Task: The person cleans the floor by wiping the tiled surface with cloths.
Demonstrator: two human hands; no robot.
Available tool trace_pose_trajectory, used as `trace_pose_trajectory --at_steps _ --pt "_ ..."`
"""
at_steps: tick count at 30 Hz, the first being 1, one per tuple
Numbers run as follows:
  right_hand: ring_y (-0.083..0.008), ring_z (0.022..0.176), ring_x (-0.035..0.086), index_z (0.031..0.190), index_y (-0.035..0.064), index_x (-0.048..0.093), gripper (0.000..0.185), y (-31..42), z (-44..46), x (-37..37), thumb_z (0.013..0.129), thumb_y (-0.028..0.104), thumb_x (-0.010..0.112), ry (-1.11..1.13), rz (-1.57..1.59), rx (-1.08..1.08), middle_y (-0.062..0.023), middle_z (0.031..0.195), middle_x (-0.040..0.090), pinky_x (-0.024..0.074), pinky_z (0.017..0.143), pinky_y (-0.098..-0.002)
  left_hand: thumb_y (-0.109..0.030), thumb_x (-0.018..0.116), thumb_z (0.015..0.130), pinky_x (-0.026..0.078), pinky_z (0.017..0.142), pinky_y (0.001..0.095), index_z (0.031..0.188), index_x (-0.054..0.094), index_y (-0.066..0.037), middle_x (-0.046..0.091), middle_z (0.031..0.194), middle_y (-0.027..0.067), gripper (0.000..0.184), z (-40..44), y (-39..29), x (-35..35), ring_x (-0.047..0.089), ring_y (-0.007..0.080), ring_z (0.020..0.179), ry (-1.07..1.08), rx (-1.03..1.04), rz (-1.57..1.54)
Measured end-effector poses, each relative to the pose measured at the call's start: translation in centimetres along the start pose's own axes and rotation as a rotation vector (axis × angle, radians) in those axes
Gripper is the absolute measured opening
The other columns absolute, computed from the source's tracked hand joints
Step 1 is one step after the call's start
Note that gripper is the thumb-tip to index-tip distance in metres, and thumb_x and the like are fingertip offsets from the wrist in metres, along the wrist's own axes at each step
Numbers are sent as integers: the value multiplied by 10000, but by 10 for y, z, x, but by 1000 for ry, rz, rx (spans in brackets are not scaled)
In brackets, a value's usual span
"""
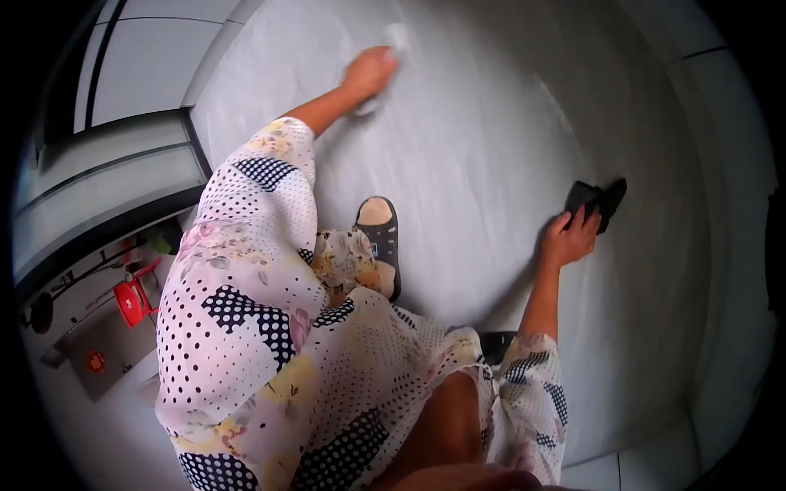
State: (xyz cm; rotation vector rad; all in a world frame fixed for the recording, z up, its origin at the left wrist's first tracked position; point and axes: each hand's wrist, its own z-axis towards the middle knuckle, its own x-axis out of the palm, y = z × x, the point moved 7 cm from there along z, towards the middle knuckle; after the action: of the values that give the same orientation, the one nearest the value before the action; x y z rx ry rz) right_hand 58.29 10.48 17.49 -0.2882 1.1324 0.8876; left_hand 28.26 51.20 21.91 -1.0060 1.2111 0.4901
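Note:
My left hand (pixel 368 75) reaches far forward, its fingers closed around a pale cloth (pixel 372 105) against the grey floor (pixel 467 188). Both the hand and the cloth are slightly smeared by motion. Out to the right, my right hand (pixel 571 240) grips a black, folded-looking object (pixel 606 203) at floor level; its exact kind is unclear. Between the two arms, a foot in a dark slipper with holes (pixel 390 245) stands on the floor. A second dark piece of footwear (pixel 495 345) shows partly beneath the patterned clothing.
At left, a glass panel with a dark frame (pixel 106 184) borders the floor, with pale tiles (pixel 155 61) above it. A red stool or chair (pixel 133 301) stands lower left. A pale wall (pixel 741 213) curves along the right.

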Motion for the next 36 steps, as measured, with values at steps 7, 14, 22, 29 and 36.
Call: trace_pose_trajectory --at_steps 7,14,22,29,36 --pt "-402 1134 555 1068 33 656 314 -3 4 6 828 215 566 -18 82 -60 -213 1259 576 490 866 -503 -350 540 931 324 1049 452 1386 436 -88 308 1521 144 535 -145 -174 128 286 278 1408 502 754 88" --pt "-410 1119 560 1072 24 654 321 -1 7 2 833 218 562 -3 91 -59 -217 1251 579 490 870 -502 -399 359 981 239 1113 491 1509 250 -80 126 1601 142 626 -182 24 41 152 275 1477 638 690 360" --pt "-391 1135 566 1082 56 661 298 -5 4 3 841 209 574 -48 102 -70 -198 1269 575 491 856 -505 -291 335 1004 430 945 384 1174 606 -48 645 1104 145 402 -97 102 -39 573 280 1074 201 -287 -164" --pt "-404 1154 547 1077 57 650 313 -7 4 3 804 198 589 -32 108 -40 -197 1282 566 484 857 -498 -232 626 866 368 991 482 1291 518 -79 485 1369 150 465 -78 -201 119 430 319 1291 328 764 51" --pt "-392 1161 541 1090 70 645 336 -13 2 8 780 192 603 -13 217 13 -186 1282 564 449 893 -512 -242 537 889 325 1070 478 1250 553 -19 515 1333 215 425 32 -178 121 427 379 1282 -118 409 90"
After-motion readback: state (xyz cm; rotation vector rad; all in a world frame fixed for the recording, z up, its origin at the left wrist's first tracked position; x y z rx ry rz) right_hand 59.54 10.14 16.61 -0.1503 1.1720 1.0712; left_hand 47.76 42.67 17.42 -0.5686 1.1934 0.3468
